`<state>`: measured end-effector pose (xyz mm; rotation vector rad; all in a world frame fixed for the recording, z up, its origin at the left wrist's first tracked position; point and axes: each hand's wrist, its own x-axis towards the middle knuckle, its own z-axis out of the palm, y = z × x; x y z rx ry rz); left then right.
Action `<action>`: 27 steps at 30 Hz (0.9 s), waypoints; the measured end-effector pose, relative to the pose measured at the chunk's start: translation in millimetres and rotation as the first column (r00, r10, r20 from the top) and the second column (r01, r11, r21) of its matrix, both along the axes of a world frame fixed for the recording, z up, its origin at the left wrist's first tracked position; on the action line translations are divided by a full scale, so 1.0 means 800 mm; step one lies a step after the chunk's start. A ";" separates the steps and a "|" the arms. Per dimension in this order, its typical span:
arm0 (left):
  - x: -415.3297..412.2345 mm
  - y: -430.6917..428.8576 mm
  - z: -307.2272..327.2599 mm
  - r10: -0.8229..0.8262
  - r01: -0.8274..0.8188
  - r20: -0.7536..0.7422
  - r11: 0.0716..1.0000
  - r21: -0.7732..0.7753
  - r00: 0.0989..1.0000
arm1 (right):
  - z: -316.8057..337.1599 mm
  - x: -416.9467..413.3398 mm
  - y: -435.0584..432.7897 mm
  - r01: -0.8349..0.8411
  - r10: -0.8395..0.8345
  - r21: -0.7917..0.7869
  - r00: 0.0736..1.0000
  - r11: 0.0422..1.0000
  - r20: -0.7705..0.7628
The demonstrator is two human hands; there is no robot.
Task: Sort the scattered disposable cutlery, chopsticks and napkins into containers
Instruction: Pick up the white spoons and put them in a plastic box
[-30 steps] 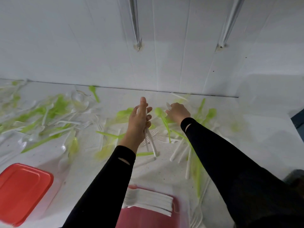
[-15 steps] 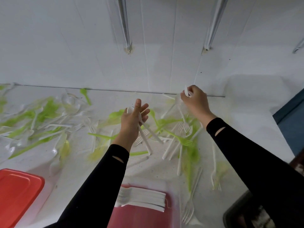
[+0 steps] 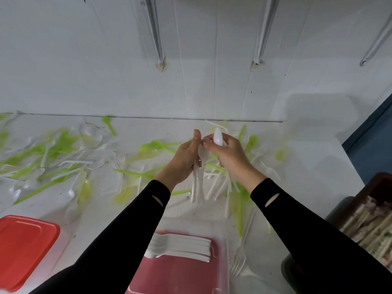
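Red-based container (image 3: pixel 180 276) holds stacked white forks (image 3: pixel 182 247); left hand (image 3: pixel 182 160) grips spoon bundle (image 3: pixel 197 187); right hand (image 3: pixel 231 158) pinches single spoon (image 3: pixel 218 136).

Gripped spoons (image 3: pixel 198 187) in left hand (image 3: pixel 182 160), handles pointing to 6 o'clock; pinched one spoon (image 3: pixel 218 136) in right hand (image 3: pixel 231 158) just beside. Saw forks (image 3: pixel 182 247) in tub (image 3: pixel 174 276) at 6, lid (image 3: pixel 23 249) at 8.

A white panelled wall (image 3: pixel 84 71) fills the far half of the view, with thin vertical seams running down it. Three metal brackets are fixed to it: one at centre-left (image 3: pixel 156 32), one at centre-right (image 3: pixel 264 32) and one at the far right edge (image 3: pixel 377 41). A white table (image 3: pixel 307 166) meets the wall's foot. A blue panel (image 3: pixel 373 145) stands beyond the table's right edge.
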<state>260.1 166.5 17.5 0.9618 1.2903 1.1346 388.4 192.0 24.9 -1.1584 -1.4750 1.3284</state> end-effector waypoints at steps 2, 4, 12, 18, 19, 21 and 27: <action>0.007 -0.001 0.005 -0.061 0.062 -0.024 0.998 0.004 0.998 | -0.002 0.003 0.004 0.026 -0.050 -0.182 0.990 0.983 -0.132; 0.011 -0.004 0.006 -0.094 0.094 -0.030 0.996 -0.002 0.995 | -0.004 0.006 0.008 0.008 -0.063 -0.285 0.981 0.959 -0.182; -0.004 -0.014 -0.009 0.170 -0.176 0.240 0.984 0.005 0.956 | 0.008 0.008 0.006 -0.075 0.040 -0.399 0.995 0.914 -0.096; -0.003 -0.010 -0.011 0.249 -0.244 0.185 0.968 -0.051 0.951 | -0.008 0.001 -0.015 -0.242 0.244 -0.033 0.960 0.970 0.139; -0.004 -0.011 -0.012 0.229 -0.224 0.168 0.973 -0.047 0.959 | -0.010 -0.001 -0.016 -0.270 0.265 0.009 0.950 0.963 0.162; -0.006 -0.010 -0.015 0.206 -0.201 0.152 0.978 -0.047 0.967 | -0.013 -0.001 -0.017 -0.331 0.310 0.060 0.923 0.942 0.230; -0.006 -0.008 -0.028 0.309 -0.303 0.069 0.949 -0.090 0.949 | -0.016 -0.004 -0.015 -0.422 0.418 -0.056 0.856 0.905 0.303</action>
